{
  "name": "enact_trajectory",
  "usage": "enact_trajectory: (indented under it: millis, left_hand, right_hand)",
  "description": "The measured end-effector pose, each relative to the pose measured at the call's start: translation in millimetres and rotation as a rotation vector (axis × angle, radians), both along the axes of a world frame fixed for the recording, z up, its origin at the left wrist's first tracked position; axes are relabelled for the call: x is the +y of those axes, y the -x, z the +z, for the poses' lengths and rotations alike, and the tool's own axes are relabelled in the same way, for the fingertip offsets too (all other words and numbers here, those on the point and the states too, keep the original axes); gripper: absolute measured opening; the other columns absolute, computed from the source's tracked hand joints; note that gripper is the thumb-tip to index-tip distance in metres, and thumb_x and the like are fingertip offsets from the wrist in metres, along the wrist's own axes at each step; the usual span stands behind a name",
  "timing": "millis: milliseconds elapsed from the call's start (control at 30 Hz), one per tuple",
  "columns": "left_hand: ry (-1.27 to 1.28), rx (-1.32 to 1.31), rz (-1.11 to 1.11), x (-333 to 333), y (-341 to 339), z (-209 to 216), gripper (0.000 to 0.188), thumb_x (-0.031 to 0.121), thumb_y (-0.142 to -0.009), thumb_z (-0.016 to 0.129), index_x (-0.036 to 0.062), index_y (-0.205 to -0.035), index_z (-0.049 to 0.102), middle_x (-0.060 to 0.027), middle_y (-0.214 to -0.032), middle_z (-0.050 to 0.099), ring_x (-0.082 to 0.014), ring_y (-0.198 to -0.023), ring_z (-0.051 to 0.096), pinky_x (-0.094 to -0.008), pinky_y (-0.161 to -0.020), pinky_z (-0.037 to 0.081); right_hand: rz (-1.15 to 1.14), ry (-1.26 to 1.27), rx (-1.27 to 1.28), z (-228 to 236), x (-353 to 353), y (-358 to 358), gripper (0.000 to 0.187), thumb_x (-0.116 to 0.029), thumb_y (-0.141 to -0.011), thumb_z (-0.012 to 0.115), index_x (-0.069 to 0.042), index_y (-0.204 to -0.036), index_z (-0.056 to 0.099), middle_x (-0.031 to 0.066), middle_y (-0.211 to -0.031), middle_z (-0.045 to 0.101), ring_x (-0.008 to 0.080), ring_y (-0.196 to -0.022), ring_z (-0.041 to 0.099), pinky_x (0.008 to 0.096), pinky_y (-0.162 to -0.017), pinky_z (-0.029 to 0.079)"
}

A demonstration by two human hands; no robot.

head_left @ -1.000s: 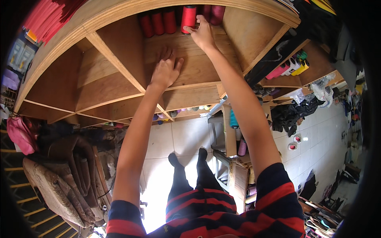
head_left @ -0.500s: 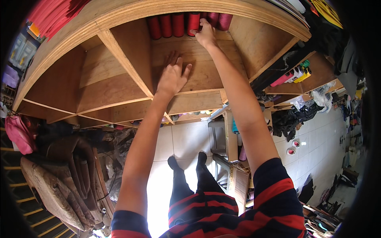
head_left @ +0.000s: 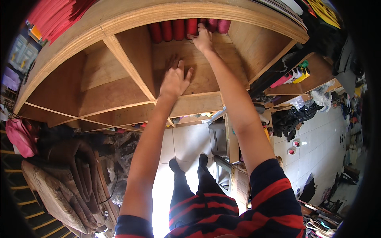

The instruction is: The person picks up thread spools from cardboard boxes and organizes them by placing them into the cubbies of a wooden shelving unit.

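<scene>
Red thread spools (head_left: pixel 166 30) stand upright in a row at the back of a wooden shelf compartment, with magenta spools (head_left: pixel 223 26) at the row's right end. My right hand (head_left: pixel 203 39) reaches in to the red thread spool (head_left: pixel 191 26) on the right of the red group. Its thumb lies at the spool's lower part and its fingers are bent along the right side, partly hiding a darker spool behind them. Nearer the front, my left hand (head_left: pixel 175 81) rests on the compartment's board (head_left: pixel 210 81), fingers spread and holding nothing.
A wooden divider (head_left: pixel 133 65) separates this compartment from another on the left. Red sheets (head_left: pixel 59 18) are stacked on top of the shelf. At right, more spools (head_left: pixel 291 75) stand on a lower shelf. Folded brown material (head_left: pixel 59 190) lies at lower left; a grey chair (head_left: pixel 218 139) stands below.
The red spool at my right hand has shifted slightly left, closer to its neighbours. My left hand stays on the board. The whole view has moved a little.
</scene>
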State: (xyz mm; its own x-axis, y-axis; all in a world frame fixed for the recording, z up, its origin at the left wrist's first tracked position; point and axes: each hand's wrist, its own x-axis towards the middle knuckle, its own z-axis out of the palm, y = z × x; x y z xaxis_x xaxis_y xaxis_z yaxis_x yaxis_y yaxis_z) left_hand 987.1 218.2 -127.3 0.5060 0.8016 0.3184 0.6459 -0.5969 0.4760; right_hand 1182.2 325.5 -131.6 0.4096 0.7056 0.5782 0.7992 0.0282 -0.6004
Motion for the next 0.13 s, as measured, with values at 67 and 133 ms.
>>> enact_trajectory:
  millis: [67,133]
  left_hand:
    - [0.166,0.081,0.015,-2,-7,13,0.054,0.039,-0.094,0.052,-0.0011,-0.131,0.048,-0.0234,-0.140,0.043,-0.0391,-0.133,0.037,-0.0431,-0.110,0.034]
    - [0.266,0.129,0.004,-8,-7,18,0.056,0.040,-0.094,0.052,-0.0001,-0.133,0.047,-0.0231,-0.141,0.043,-0.0385,-0.133,0.037,-0.0427,-0.110,0.034]
  right_hand:
    - [-0.010,-0.091,0.108,-2,-7,-4,0.057,-0.023,-0.070,0.084,-0.003,-0.115,0.055,0.0170,-0.105,0.069,0.0298,-0.094,0.068,0.0391,-0.082,0.052]
    - [-0.033,-0.119,0.164,-8,-21,0,0.060,-0.024,-0.070,0.084,-0.003,-0.117,0.053,0.0166,-0.107,0.068,0.0289,-0.094,0.068,0.0389,-0.082,0.053]
